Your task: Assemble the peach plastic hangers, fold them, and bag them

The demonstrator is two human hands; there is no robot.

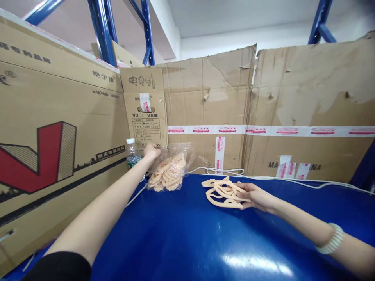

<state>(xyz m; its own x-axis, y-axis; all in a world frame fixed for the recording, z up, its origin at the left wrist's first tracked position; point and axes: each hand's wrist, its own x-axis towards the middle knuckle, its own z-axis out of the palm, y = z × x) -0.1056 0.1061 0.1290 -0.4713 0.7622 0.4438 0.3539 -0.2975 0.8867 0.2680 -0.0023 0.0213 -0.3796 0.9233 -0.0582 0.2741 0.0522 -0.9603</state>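
Observation:
My left hand [152, 152] reaches to the back left, its fingers closed at the upper left edge of a clear plastic bag [187, 152]. Inside the bag is a bunch of peach-coloured plastic hangers [170, 171], which look like the folding kind. Over on the right, my right hand [256, 197] grips several loose hangers [222, 193] of the same colour by their right side, low over the blue table. The left fingertips are partly hidden behind the hand.
A water bottle [133, 154] with a white cap stands left of the bag. Large cardboard boxes [96, 128] and upright cardboard sheets [205, 105] wall off the left and back. A white cable [293, 180] runs along the rear of the blue table [187, 234].

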